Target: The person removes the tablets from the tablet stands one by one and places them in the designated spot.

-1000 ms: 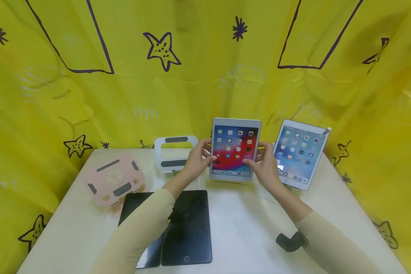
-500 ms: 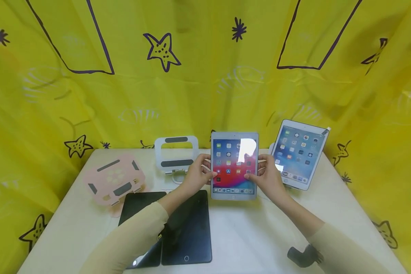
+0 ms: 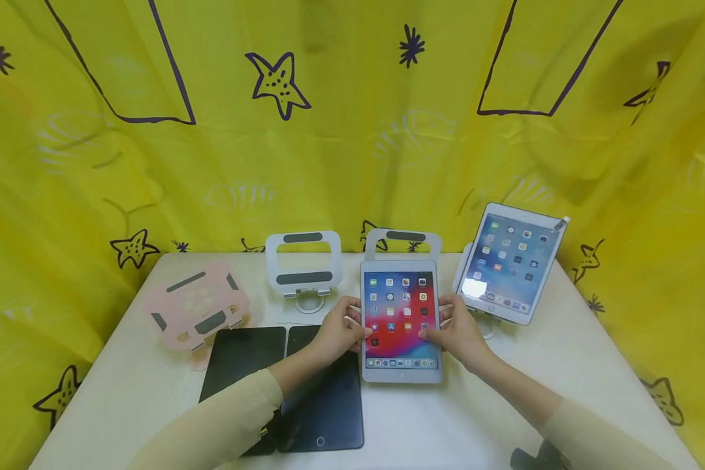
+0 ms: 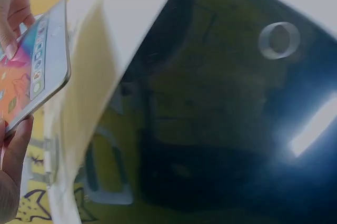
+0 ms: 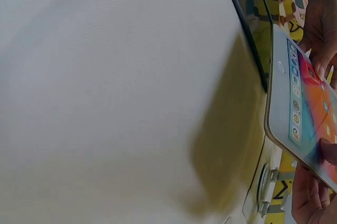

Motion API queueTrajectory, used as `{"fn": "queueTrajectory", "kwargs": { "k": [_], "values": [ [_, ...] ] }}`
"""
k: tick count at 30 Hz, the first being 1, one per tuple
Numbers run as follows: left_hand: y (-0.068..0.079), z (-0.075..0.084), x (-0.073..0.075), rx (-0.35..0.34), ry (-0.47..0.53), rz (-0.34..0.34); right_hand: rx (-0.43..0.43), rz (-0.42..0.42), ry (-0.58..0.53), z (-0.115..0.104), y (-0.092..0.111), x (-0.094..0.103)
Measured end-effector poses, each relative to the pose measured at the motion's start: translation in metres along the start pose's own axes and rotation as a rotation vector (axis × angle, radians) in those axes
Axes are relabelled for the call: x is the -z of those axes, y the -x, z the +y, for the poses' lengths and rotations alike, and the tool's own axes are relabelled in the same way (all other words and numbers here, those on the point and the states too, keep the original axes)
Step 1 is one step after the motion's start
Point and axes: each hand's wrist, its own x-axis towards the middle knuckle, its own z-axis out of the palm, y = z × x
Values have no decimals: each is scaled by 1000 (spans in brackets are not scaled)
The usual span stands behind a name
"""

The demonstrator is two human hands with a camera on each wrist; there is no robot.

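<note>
Tablet before stand, above table (apparently)

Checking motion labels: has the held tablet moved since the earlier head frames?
Yes, downward in the head view: one second ago the held tablet topped the white stand to its left; now its top edge lies below the stand's.

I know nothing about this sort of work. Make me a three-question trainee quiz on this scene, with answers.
1. True or false: the left hand and right hand both hold the red-and-blue-screened tablet.
2. In the head view, the leftmost stand is: a) green b) pink c) black.
3. How many dark-screened tablets lie on the table?

Key: 1. True. 2. b) pink. 3. Two.
</note>
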Motion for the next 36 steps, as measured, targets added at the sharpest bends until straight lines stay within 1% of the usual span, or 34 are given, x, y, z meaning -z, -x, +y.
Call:
{"fn": "queueTrajectory", "kwargs": {
  "k": [6,9,11,13,17,23,26,29,32,34,36],
  "values": [
    [11,-12,-9,41,20,-2,-48,-41,4,11,5,-5],
    [17,-16,-14,54,6,12,-82,-71,14,19,8,-7],
    [21,-19,-17,66,0,10,-96,-92,25,24,10,-8],
    [25,-22,-19,92,-6,0,-99,-102,51,29,11,-10],
    [31,-26,-20,145,-21,-44,-104,-121,101,36,14,-13],
    [34,-27,-17,197,-62,-108,-130,-145,95,41,18,-16],
    [35,-27,-17,221,-72,-122,-150,-157,108,43,19,-17],
    [35,-26,-16,243,-75,-151,-179,-176,124,45,19,-18],
    [33,-25,-14,267,-83,-203,-200,-191,141,46,20,-19],
    [30,-23,-12,282,-97,-236,-202,-199,148,46,21,-19],
    [29,-21,-11,295,-124,-254,-201,-200,156,46,21,-20]
  ]
}}
